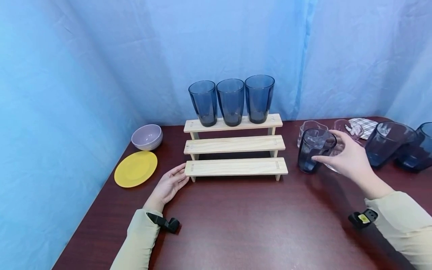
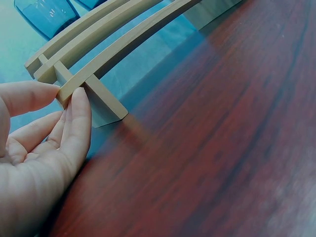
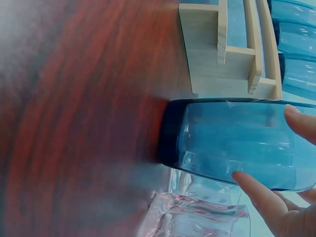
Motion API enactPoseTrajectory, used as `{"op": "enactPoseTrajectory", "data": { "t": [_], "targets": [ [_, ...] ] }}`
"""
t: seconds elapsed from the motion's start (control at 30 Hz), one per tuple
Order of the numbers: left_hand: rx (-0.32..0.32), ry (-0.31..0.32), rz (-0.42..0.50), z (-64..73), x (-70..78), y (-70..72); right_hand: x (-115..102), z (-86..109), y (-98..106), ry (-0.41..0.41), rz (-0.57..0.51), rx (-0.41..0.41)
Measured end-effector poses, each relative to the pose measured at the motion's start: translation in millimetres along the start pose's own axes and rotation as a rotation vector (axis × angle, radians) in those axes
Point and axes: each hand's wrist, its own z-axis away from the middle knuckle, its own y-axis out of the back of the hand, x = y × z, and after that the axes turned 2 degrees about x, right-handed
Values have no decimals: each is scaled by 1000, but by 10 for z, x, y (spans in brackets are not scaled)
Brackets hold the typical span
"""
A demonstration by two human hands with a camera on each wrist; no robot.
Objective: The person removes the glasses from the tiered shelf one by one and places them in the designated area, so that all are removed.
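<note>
A three-step wooden rack [image 1: 236,167] stands mid-table, with three blue glasses [image 1: 230,103] upright in a row on its top step. The two lower steps are bare. At the rack's front left corner, my left hand [image 1: 170,183] pinches the end of the lowest step, thumb [image 2: 34,96] above and fingers below. To the right of the rack, my right hand [image 1: 349,155] holds another blue glass [image 3: 232,143] upright, thumb on one side and fingers round the other. Its base is right at the tabletop. Part of that grip is hidden behind the glass.
Clear glasses [image 1: 308,125] stand behind the held one, near a checked cloth or plate [image 1: 368,125]. Farther right are two more dark glasses [image 1: 384,144]. A lilac bowl [image 1: 147,137] and a yellow plate [image 1: 135,169] sit at the left edge. Blue curtains [image 1: 189,41] hang behind.
</note>
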Motion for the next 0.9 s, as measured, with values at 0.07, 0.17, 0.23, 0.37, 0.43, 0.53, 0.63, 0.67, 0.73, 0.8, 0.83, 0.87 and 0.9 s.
{"op": "enactPoseTrajectory", "data": {
  "t": [0.07,0.17,0.23,0.37,0.43,0.53,0.63,0.67,0.73,0.8,0.83,0.87,0.9],
  "targets": [
    [3,1,-2,2,-2,0,-9,-20,3,-1,22,2],
    [8,3,-4,2,-5,2,-15,-47,13,4,36,6],
    [6,2,0,0,-4,1,-12,-65,15,4,42,6],
    [4,-2,11,-3,-2,0,-19,-98,20,5,47,0],
    [4,-2,13,-3,0,-1,-28,-113,24,0,50,-11],
    [6,0,17,0,1,-5,-44,-131,31,-12,53,-32],
    [4,3,20,4,4,-8,-57,-145,35,-13,68,-44],
    [4,4,22,6,5,-9,-61,-148,35,-13,72,-47],
    [0,3,24,7,8,-10,-65,-152,35,-10,83,-49],
    [-3,0,28,9,11,-9,-67,-153,34,-8,88,-51],
    [-6,-2,29,10,12,-9,-67,-153,33,-7,90,-49],
    [-8,-2,31,11,13,-10,-66,-153,32,-5,92,-47],
    [-9,-3,32,11,13,-11,-64,-154,31,-4,94,-46]
  ]
}}
